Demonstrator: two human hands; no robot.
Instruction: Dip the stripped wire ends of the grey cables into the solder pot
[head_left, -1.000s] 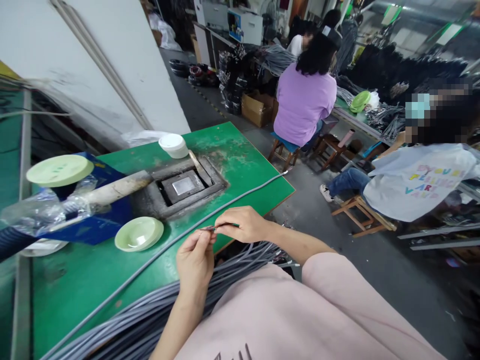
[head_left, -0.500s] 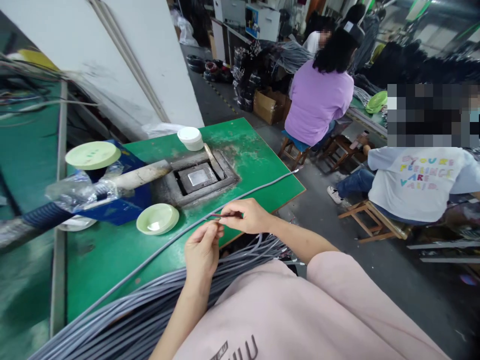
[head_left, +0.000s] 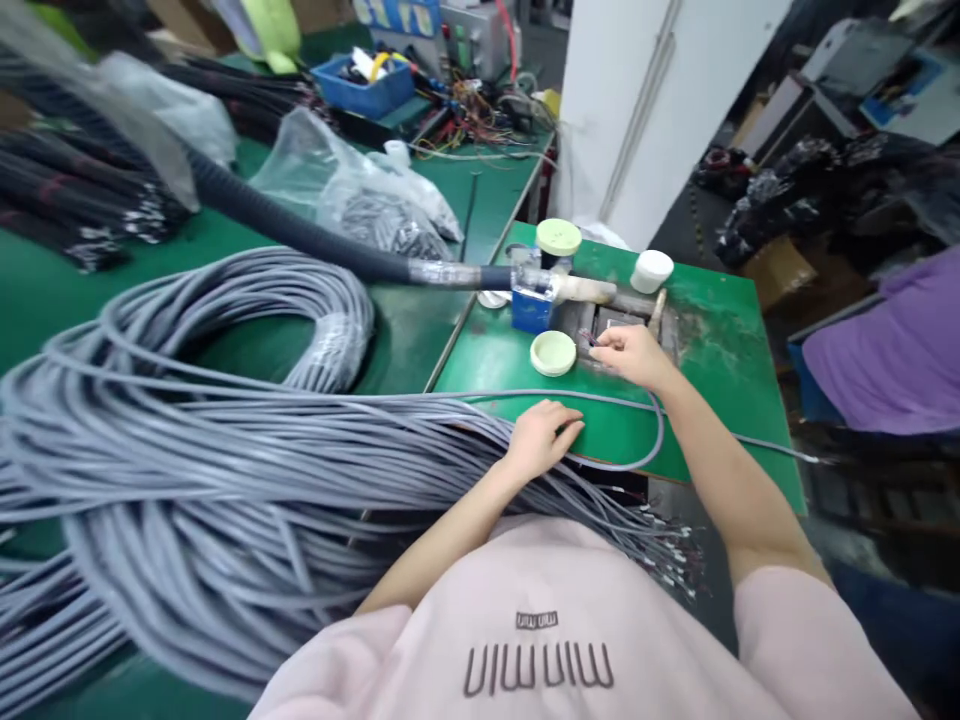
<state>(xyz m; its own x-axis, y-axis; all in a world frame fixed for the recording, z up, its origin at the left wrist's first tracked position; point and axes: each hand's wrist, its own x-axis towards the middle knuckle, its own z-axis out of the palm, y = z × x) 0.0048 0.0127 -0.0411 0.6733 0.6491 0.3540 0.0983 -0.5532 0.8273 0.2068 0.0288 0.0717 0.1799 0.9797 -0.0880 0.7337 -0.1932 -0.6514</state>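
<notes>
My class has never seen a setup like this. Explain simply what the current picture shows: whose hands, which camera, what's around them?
There's no machine arm: these are one person's bare hands, seen by a camera worn on the head, looking forward and down. The right hand pinches thin wires over the green table. The left hand lies by the grey cables, apparently holding nothing. The table also bears a pale dish, a white tub and a blue box.

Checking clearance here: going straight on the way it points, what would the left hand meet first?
The left hand would probably meet the grey cable on the green table; depth is unclear, so it might pass above.
</notes>
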